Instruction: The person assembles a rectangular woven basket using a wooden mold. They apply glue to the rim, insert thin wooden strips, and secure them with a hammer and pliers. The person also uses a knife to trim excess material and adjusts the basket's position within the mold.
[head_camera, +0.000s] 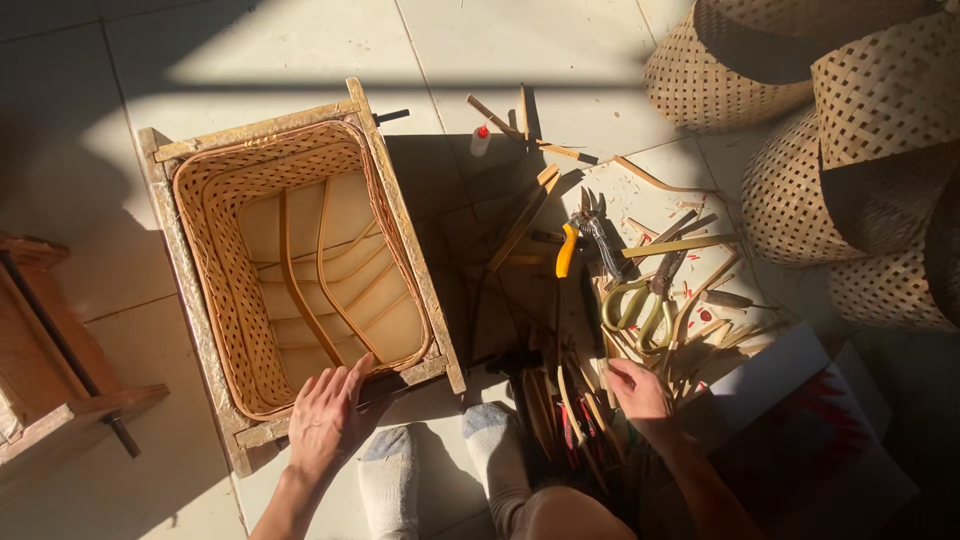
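- Sunlit pale tiled floor (300, 40); woven baskets (850, 150) stacked at two o'clock.
- Left hand (325, 420), fingers spread, rests on wooden-framed basket (300, 260) at nine o'clock.
- Right hand (638, 392), fingers curled among bamboo strips (600, 400); grip unclear.
- Small red-capped bottle (480, 140) at twelve o'clock.

A basket-weaving workspace, probably in a home: sunlit tiled floor (250, 40), a half-woven basket (300, 260) in a wooden frame (190, 290), finished woven baskets (850, 150) stacked nearby, scattered bamboo strips (680, 245), shears (640, 300) and pliers (585, 235).
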